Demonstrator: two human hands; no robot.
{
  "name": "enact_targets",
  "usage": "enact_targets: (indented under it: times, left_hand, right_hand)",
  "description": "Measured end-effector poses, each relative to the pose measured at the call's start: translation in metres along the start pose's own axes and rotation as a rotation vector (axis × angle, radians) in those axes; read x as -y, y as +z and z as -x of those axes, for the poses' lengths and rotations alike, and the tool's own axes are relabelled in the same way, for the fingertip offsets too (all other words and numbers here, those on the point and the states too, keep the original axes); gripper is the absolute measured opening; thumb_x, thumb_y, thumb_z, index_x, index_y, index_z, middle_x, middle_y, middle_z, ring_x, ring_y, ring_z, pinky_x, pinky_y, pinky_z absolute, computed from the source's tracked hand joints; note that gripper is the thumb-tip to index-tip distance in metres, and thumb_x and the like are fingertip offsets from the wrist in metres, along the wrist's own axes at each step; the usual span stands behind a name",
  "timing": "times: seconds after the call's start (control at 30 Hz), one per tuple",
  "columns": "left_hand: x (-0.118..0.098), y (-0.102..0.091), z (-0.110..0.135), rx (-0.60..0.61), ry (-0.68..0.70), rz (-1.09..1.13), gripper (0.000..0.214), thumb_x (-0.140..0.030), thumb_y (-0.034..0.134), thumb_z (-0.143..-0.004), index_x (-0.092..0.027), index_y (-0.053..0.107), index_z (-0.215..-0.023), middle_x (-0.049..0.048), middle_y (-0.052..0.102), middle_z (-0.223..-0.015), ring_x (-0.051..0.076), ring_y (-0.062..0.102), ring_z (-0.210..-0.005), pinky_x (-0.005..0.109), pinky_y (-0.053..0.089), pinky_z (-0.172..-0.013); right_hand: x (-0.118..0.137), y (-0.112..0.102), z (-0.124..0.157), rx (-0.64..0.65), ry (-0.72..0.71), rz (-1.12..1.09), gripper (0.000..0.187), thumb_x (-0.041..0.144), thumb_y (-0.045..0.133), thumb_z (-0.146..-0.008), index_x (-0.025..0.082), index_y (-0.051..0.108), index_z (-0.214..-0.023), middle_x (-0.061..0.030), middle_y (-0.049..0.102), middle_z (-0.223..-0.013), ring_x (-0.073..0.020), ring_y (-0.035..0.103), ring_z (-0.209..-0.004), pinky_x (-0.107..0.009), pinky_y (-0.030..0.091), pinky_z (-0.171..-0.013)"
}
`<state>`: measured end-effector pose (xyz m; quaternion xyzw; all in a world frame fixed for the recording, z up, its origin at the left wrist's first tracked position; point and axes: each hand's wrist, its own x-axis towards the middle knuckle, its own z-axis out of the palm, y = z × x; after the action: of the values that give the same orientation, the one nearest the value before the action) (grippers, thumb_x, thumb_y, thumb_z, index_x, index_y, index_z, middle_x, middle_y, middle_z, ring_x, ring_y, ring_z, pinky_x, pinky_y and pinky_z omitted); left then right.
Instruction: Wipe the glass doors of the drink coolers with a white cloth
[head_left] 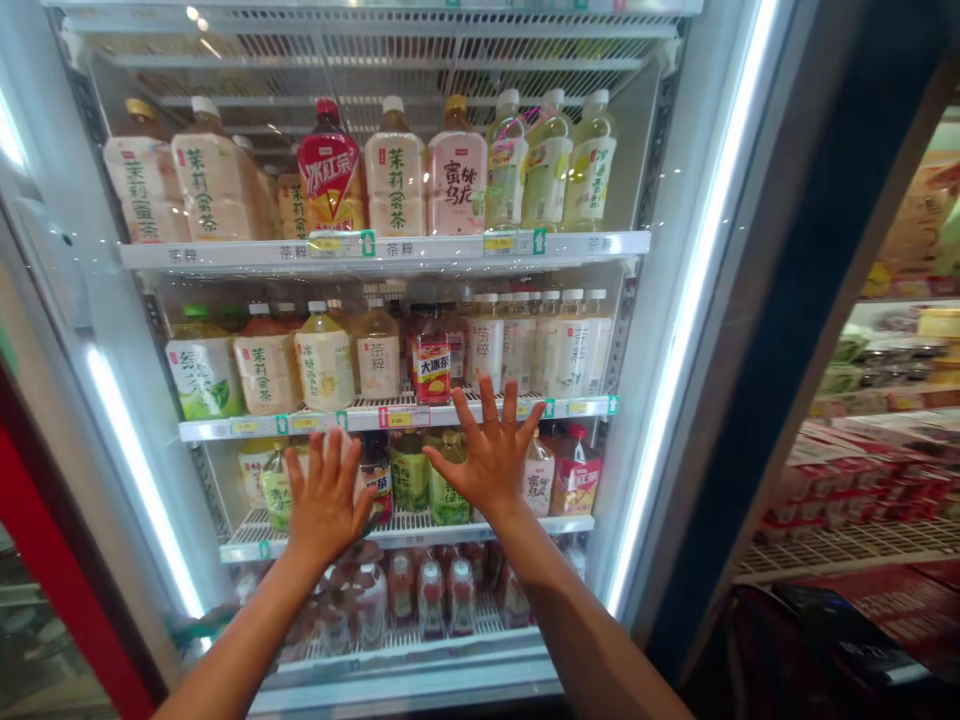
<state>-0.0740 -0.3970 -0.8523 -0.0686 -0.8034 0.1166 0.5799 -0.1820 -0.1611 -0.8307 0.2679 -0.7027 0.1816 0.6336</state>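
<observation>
I face an open drinks fridge with wire shelves full of tea bottles. My left hand [326, 495] is raised in front of the third shelf [247, 548], fingers stretched upward, holding nothing. My right hand [491, 455] is held up with fingers spread wide, also empty, in front of green bottles [448, 495] and just below the second shelf edge [375, 417]. A red-labelled bottle [430, 358] stands on that second shelf just above my hands. Neither hand touches a bottle as far as I can see.
The top shelf [225, 255] carries large tea bottles, one with a red label [328, 170]. Small bottles [431, 595] fill the bottom shelf. The fridge door frame [750, 400] stands to the right, with store shelves of packaged goods [862, 470] beyond it.
</observation>
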Motion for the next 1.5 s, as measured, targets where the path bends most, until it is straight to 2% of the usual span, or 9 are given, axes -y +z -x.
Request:
enact_targets:
  times: [0.1,0.27,0.5,0.7,0.93,1.17,1.23,1.4,1.5]
  left_hand:
    - [0.019,-0.005,0.011,0.024,0.036,0.009,0.08,-0.047,0.049,-0.097,-0.029,0.008,-0.163,0.0041,0.009,-0.171,0.021,-0.002,-0.159,0.051,-0.008,-0.129]
    - [0.084,-0.03,-0.049,-0.066,-0.225,-0.02,0.081,-0.043,0.044,-0.1,-0.025,-0.004,-0.163,0.01,-0.007,-0.171,0.027,-0.019,-0.156,0.065,-0.014,-0.123]
    - [0.071,-0.019,0.051,0.03,-0.065,-0.011,0.08,-0.044,0.047,-0.098,-0.024,0.006,-0.163,0.006,-0.001,-0.172,0.022,-0.007,-0.159,0.054,-0.01,-0.128]
    - [0.113,-0.037,-0.028,-0.069,-0.274,-0.033,0.08,-0.038,0.042,-0.1,-0.026,-0.006,-0.162,0.008,-0.011,-0.171,0.027,-0.018,-0.157,0.063,-0.014,-0.124]
    - [0.057,-0.015,0.064,0.015,0.047,-0.027,0.08,-0.041,0.049,-0.096,-0.029,0.006,-0.163,0.002,0.005,-0.171,0.017,-0.001,-0.159,0.046,-0.006,-0.13]
    - [0.072,-0.02,-0.04,-0.066,-0.169,-0.043,0.081,-0.039,0.045,-0.099,-0.028,-0.004,-0.162,0.0035,-0.007,-0.171,0.026,-0.013,-0.158,0.061,-0.013,-0.125]
    - [0.054,-0.013,-0.032,-0.056,-0.14,-0.048,0.081,-0.04,0.045,-0.099,-0.025,-0.003,-0.163,0.0053,-0.007,-0.171,0.026,-0.012,-0.158,0.06,-0.012,-0.126]
    - [-0.004,0.006,0.057,0.035,0.089,-0.031,0.075,-0.042,0.042,-0.1,-0.024,0.006,-0.163,0.0018,0.003,-0.17,0.018,-0.002,-0.159,0.047,-0.006,-0.13]
    - [-0.005,0.007,0.041,0.061,0.085,-0.025,0.074,-0.041,0.045,-0.1,-0.026,0.007,-0.163,0.0025,0.009,-0.17,0.019,-0.001,-0.159,0.051,-0.008,-0.13]
  right_hand:
    - [0.003,0.003,0.007,-0.011,0.0,-0.013,0.097,0.068,0.062,-0.086,0.032,0.014,-0.163,-0.0072,0.011,-0.172,-0.0394,0.005,-0.159,-0.077,0.003,-0.121]
    - [-0.001,0.007,0.011,-0.04,-0.014,-0.015,0.095,0.07,0.061,-0.086,0.033,0.018,-0.163,-0.0049,0.009,-0.172,-0.039,0.007,-0.159,-0.077,0.003,-0.121]
    - [-0.002,0.011,0.013,-0.043,-0.022,0.0,0.095,0.071,0.06,-0.086,0.034,0.017,-0.163,-0.0043,0.009,-0.173,-0.0414,0.011,-0.158,-0.078,0.006,-0.12]
    - [-0.003,0.011,0.014,-0.045,-0.033,-0.001,0.092,0.07,0.059,-0.087,0.032,0.021,-0.162,-0.0035,0.009,-0.172,-0.0415,0.01,-0.158,-0.078,0.005,-0.12]
    - [-0.003,0.011,0.014,-0.049,-0.036,-0.005,0.09,0.068,0.058,-0.088,0.031,0.022,-0.162,-0.0036,0.009,-0.172,-0.0424,0.01,-0.157,-0.08,0.006,-0.119]
    - [-0.003,0.01,0.014,-0.051,-0.034,-0.007,0.091,0.069,0.059,-0.088,0.032,0.023,-0.162,-0.0036,0.01,-0.172,-0.0417,0.011,-0.157,-0.077,0.005,-0.121]
    - [-0.003,0.01,0.014,-0.055,-0.034,-0.003,0.09,0.07,0.058,-0.088,0.031,0.023,-0.162,-0.0033,0.01,-0.172,-0.0405,0.011,-0.158,-0.076,0.004,-0.122]
    - [-0.004,0.009,0.014,-0.025,-0.034,0.03,0.095,0.071,0.058,-0.087,0.033,0.015,-0.163,-0.0021,0.003,-0.173,-0.0412,0.008,-0.158,-0.077,0.005,-0.122]
    - [-0.004,0.008,0.015,0.0,-0.034,0.051,0.098,0.071,0.059,-0.086,0.034,0.012,-0.164,-0.0018,-0.001,-0.173,-0.0419,0.006,-0.158,-0.077,0.005,-0.121]
